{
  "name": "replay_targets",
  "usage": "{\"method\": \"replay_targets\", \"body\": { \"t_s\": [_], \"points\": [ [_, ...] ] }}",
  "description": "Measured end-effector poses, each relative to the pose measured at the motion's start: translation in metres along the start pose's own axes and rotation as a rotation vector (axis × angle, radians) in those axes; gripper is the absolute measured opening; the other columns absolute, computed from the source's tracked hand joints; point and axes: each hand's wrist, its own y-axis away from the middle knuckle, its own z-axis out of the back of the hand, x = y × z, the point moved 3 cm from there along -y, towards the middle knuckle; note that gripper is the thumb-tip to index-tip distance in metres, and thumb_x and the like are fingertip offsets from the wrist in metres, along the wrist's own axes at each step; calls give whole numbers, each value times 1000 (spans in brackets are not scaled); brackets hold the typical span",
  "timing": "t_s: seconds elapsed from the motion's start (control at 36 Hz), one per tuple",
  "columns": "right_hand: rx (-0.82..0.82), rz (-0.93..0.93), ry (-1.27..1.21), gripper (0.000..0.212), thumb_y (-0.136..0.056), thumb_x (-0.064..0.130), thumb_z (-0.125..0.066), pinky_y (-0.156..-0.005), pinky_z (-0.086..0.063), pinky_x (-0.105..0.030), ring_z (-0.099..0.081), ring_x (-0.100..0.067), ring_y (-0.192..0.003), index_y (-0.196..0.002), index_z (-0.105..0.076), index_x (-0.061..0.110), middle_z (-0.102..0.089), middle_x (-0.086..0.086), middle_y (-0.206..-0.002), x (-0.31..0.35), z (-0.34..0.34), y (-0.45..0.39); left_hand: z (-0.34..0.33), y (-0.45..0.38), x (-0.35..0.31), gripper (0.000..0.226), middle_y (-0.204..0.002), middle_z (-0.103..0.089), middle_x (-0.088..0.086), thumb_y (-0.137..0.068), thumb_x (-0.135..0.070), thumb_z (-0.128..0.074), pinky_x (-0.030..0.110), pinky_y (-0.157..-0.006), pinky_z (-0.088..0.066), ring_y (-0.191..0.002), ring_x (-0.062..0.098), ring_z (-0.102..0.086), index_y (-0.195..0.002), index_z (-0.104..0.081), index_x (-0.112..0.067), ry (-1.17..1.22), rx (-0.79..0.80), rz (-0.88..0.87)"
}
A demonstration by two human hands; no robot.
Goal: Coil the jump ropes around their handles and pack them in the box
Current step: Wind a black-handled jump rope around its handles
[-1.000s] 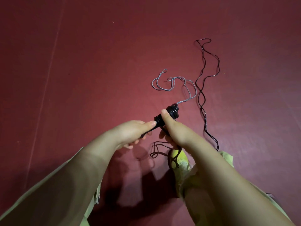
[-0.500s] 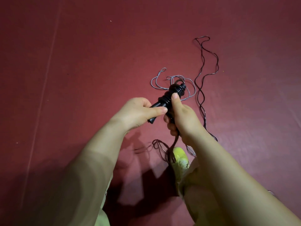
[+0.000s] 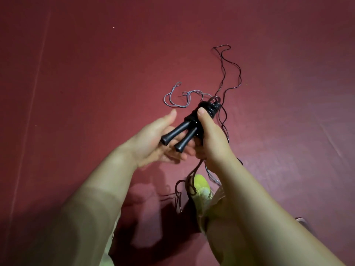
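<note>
Nearest the camera, a yellow-green shoe (image 3: 201, 186) stands on the red floor (image 3: 86, 73), with loose black cord trailing beside it. Above it, the right hand (image 3: 211, 139) grips the two black handles (image 3: 184, 135) where the black rope coil (image 3: 203, 112) wraps them, its thumb pressed on the coil. The left hand (image 3: 151, 139) lies open under the free handle ends, fingers relaxed, palm up. Farther off, a grey rope (image 3: 178, 96) curls on the floor, and beyond it a black rope (image 3: 228, 73) snakes away.
</note>
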Motion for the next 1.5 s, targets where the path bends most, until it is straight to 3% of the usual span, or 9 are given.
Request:
{"method": "replay_targets", "body": {
  "t_s": [0.17, 0.28, 0.39, 0.64, 0.89, 1.03, 1.19, 1.36, 1.5],
  "points": [
    [53, 88, 61, 54, -83, 63, -40, -44, -19, -24, -27, -12, -41, -73, -52, 12, -38, 1, -46, 6, -3, 3, -6, 4, 6, 81, -55, -50, 2, -84, -70, -19, 35, -67, -48, -48, 16, -41, -70, -67, -8, 238, 162, 151],
    [26, 96, 279, 55, -97, 58, -36, -51, -28, -27, -36, -10, -43, -58, -45, 20, -43, 10, -43, 5, -4, 1, 4, 6, 9, 66, -53, -46, 0, -91, -61, -20, 27, -57, -41, -41, 11, -30, -72, -57, -10, 161, 47, 190],
    [72, 21, 504, 63, -99, 57, -23, -71, -44, -35, -51, -17, -63, -63, -57, 18, -54, 4, -62, -6, -7, -1, 15, 3, 20, 64, -51, -51, 0, -97, -57, -23, 26, -54, -38, -36, 8, -30, -72, -59, -10, -86, -144, 170],
    [140, -45, 677, 73, -102, 51, -12, -83, -44, -36, -60, -30, -83, -69, -62, 8, -56, -3, -61, -20, -20, 1, 22, 5, 32, 58, -44, -49, -1, -100, -48, -26, 27, -52, -34, -33, 8, -33, -70, -57, -9, -317, -387, 90],
    [189, -88, 407, 75, -96, 65, -15, -56, -41, -29, -49, -20, -54, -71, -60, 11, -50, 0, -61, -21, -32, -2, 41, 7, 27, 51, -54, -51, -4, -97, -50, -38, 31, -60, -33, -53, 15, -41, -68, -58, -13, -515, -543, -24],
    [217, -181, 325, 79, -91, 74, -16, -48, -33, -25, -43, -16, -47, -73, -62, 12, -50, 3, -56, -23, -30, 1, 41, 11, 28, 50, -64, -48, -1, -83, -62, -52, 31, -61, -31, -60, 18, -41, -72, -55, -13, -573, -531, -22],
    [209, -194, 404, 73, -92, 72, -20, -49, -30, -25, -42, -18, -49, -76, -60, 12, -48, 3, -59, -25, -28, 3, 42, 19, 27, 36, -62, -50, 0, -85, -46, -61, 28, -53, -30, -58, 18, -44, -78, -55, -12, -722, -541, -27],
    [135, -42, 450, 55, -97, 57, -31, -52, -27, -26, -39, -8, -46, -62, -54, 20, -46, 13, -40, -14, -29, 5, 44, 19, 27, 49, -59, -47, -1, -64, -60, -64, 29, -55, -27, -55, 16, -40, -71, -50, -14, -703, -465, -60],
    [22, 103, 351, 50, -91, 50, -41, -57, -29, -32, -40, -16, -56, -49, -48, 23, -43, 12, -43, -8, -28, 7, 44, 18, 32, 57, -64, -54, 2, -47, -68, -57, 33, -65, -32, -64, 17, -47, -71, -50, -17, -591, -275, -36]
  ]
}}
